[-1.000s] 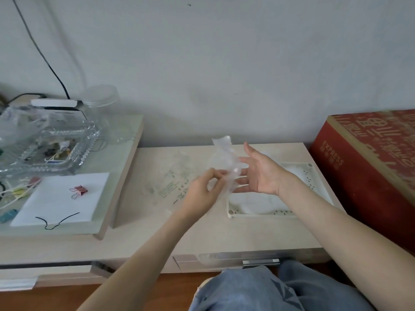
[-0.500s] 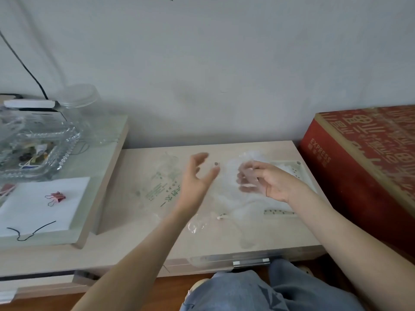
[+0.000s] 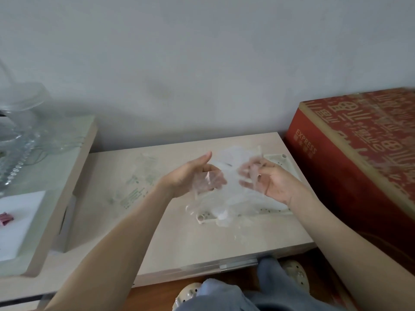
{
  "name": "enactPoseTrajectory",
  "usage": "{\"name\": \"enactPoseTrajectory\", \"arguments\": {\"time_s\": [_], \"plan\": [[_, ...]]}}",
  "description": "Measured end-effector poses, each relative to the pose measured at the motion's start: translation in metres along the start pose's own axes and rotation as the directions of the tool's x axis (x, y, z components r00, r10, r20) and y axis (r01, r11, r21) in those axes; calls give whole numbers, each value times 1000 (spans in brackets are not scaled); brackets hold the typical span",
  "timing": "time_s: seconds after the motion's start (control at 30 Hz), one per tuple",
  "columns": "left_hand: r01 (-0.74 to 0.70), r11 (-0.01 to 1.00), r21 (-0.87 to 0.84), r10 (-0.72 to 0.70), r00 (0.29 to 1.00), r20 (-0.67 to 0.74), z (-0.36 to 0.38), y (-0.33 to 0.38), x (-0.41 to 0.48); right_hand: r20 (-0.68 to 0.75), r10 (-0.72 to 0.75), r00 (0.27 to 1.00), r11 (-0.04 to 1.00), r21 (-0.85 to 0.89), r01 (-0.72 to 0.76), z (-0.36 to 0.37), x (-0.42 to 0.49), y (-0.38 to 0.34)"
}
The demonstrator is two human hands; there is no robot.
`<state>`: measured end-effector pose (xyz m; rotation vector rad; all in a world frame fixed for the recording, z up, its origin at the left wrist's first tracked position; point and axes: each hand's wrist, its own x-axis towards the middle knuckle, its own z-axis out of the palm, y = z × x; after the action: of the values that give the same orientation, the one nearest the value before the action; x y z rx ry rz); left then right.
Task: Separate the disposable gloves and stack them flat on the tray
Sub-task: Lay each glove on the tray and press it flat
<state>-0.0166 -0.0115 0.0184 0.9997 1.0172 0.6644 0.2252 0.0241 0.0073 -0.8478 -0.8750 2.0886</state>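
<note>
The left hand (image 3: 193,178) is holding one edge of the clear disposable gloves (image 3: 229,176) in a curled grip, thumb pointing up. The right hand (image 3: 271,185), at 3 o'clock of it, is pinching the other edge. The film is hanging between them above the perforated tray (image 3: 277,158) and trailing over its rim toward 6 o'clock. The tray is sitting on the pale desk (image 3: 179,234). A red carton (image 3: 359,158) is standing at 3 o'clock and glassware (image 3: 20,135) at 9 o'clock.
</note>
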Motion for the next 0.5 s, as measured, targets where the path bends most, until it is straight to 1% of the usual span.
{"name": "enactPoseTrajectory", "arguments": {"time_s": [0.03,0.1,0.2,0.3,0.33,0.4,0.5], "plan": [[1,1000,5,-1,1000,6,-1,1,4,-39,-10,999,1000,17,11,-3,0,1],[-36,996,84,38,999,-22,1,2,13,-112,-28,993,998,46,33,-15,4,6],[-54,931,360,119,980,-159,3,2,29,-164,-48,985,997,58,58,-28,6,10],[-19,848,529,158,963,-219,6,4,43,-258,-62,964,997,31,73,-41,7,8],[-12,797,604,188,955,-229,6,6,47,-292,-61,954,997,29,73,-43,8,5],[5,657,754,251,942,-225,6,9,52,-332,-39,942,999,-9,38,-48,7,-1],[18,484,875,299,936,-185,5,11,61,-359,-31,933,975,-218,-52,-55,9,-7]]}}
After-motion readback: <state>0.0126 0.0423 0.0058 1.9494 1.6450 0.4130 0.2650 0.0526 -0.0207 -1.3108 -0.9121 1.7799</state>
